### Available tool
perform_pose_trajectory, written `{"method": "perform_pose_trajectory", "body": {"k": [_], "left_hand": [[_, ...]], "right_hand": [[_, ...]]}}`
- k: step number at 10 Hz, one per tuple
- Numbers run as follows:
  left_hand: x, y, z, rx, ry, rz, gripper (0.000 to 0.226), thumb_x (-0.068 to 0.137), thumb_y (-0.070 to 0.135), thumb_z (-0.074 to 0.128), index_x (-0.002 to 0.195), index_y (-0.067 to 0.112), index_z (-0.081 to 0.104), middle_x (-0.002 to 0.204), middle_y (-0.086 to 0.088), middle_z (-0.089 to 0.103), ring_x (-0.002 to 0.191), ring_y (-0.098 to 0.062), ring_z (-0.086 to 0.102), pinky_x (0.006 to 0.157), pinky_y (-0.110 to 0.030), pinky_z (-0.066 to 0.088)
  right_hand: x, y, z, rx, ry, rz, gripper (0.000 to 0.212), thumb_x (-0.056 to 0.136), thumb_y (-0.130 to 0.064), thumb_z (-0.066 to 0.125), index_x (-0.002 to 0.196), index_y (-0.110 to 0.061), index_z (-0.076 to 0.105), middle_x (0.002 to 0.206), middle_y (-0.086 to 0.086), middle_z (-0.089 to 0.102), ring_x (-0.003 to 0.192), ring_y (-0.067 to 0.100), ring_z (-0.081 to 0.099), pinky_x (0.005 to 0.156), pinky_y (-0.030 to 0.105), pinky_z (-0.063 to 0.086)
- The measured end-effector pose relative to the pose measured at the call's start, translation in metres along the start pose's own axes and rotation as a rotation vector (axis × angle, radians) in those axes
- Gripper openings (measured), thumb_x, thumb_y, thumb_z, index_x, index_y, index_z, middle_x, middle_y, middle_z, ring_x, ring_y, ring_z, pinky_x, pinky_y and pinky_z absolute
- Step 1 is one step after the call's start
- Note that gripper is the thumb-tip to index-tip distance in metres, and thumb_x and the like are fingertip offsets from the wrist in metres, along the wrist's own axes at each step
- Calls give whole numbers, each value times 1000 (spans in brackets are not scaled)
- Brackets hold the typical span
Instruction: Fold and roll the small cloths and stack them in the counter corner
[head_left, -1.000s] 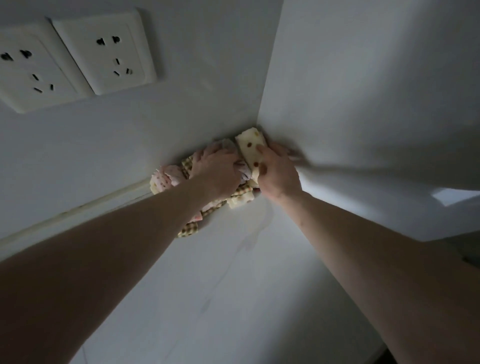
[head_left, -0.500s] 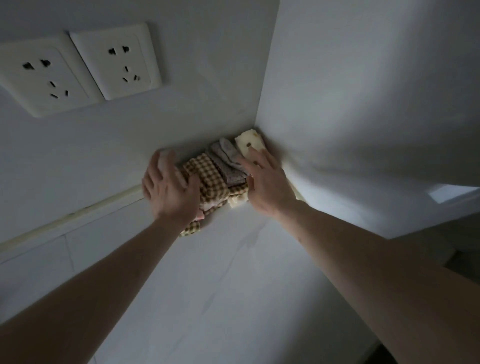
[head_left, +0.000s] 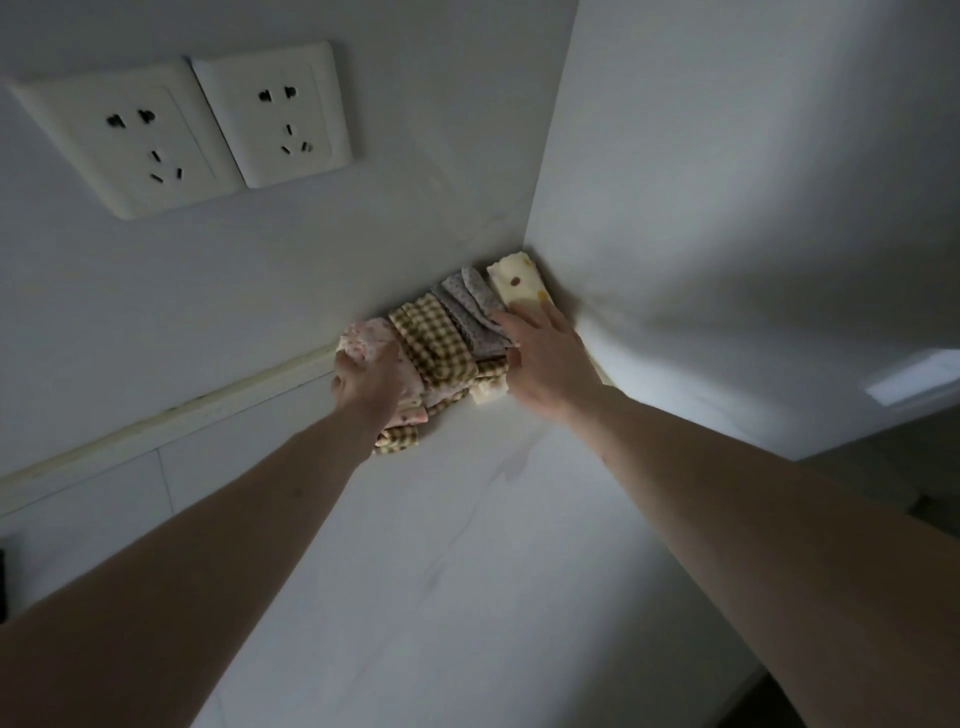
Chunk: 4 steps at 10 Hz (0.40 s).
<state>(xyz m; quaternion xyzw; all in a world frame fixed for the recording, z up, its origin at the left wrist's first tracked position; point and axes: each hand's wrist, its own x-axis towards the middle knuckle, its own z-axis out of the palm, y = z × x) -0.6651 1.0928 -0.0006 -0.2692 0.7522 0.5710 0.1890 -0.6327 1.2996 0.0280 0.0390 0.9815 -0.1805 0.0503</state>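
Head view. Four rolled cloths side by side in the corner of the white surface (head_left: 467, 545): pink cloth (head_left: 366, 335), checked cloth (head_left: 434, 343), grey cloth (head_left: 470, 301), cream spotted cloth (head_left: 517, 283) nearest the corner. Left hand (head_left: 366, 382) curled around the pink cloth. Right hand (head_left: 545, 358) flat, fingers straight, resting on the grey and cream cloths. Two sockets (head_left: 208, 124) on the wall above.

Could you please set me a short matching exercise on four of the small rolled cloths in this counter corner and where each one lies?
Things:
1. cream cloth roll with brown dots
2. grey speckled cloth roll
3. tan-and-cream checked cloth roll
4. pink floral cloth roll

Places:
A. leftmost, in the left hand's grip
B. deepest in the corner, under the right hand's fingertips
C. between grey and pink
D. between cream and checked

Pairs: 1-B, 2-D, 3-C, 4-A
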Motion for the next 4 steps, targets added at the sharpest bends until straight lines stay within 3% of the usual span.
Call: {"method": "perform_pose_trajectory", "body": {"k": [2,3,4], "left_hand": [[-16,-12,-25,73,14,55,87,96,65,46,164,29,4,170,-7,12,153,-36,22,121,-56,23],[-39,-23,-46,181,13,127,87,96,69,44,164,29,6,171,-4,9,155,-34,17,122,-57,19],[-63,-40,-66,289,-16,207,82,97,66,45,163,28,15,170,-4,13,155,-32,19,124,-54,20]], "right_hand": [[-27,-8,-4,99,95,31,64,100,-9,47,160,-24,30,166,6,29,156,24,14,127,32,8],[-50,-14,9,143,147,91,67,100,-7,47,161,-25,25,168,2,23,157,27,11,128,41,17],[-85,-30,23,202,132,144,67,100,-7,50,161,-21,24,168,1,23,155,24,15,126,40,22]]}}
